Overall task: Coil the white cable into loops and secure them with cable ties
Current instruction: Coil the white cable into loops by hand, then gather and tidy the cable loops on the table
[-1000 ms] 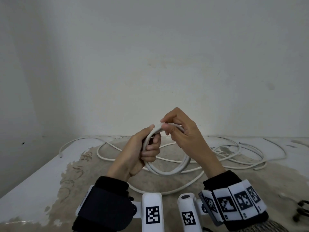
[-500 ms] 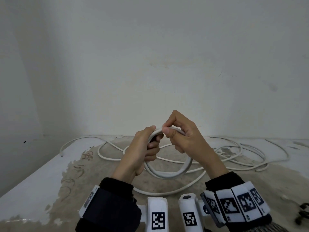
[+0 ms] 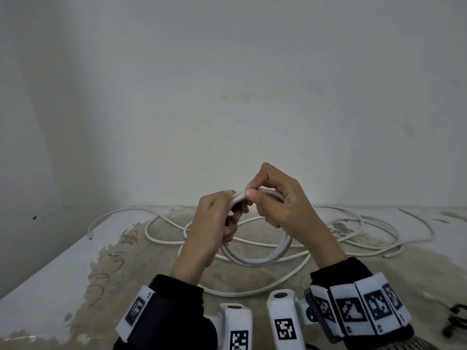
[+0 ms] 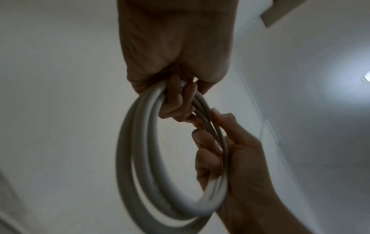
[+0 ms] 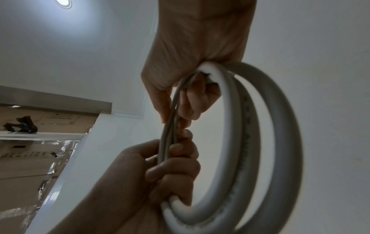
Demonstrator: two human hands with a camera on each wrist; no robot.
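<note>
A small coil of white cable (image 3: pixel 257 261) hangs upright above the table between both hands. My left hand (image 3: pixel 232 215) grips the coil's left side, fingers curled through the loops (image 4: pixel 136 158). My right hand (image 3: pixel 249 192) pinches the strands at the top of the coil with thumb and forefinger, right beside the left thumb. In the right wrist view the loops (image 5: pixel 280 126) curve away from the right hand (image 5: pixel 180 110), and the left hand (image 5: pixel 170 171) wraps the strands below it. The uncoiled rest of the cable (image 3: pixel 353 236) trails loosely over the table.
The table (image 3: pixel 63 274) is white with a worn, stained brown middle and butts against a plain wall. Loose cable loops (image 3: pixel 161 238) sprawl across its far half. A dark wiry object (image 3: pixel 454 322) lies at the near right edge.
The left hand has edged slightly right, closer to the right hand's pinch at the top of the coil. Both hands keep their hold.
</note>
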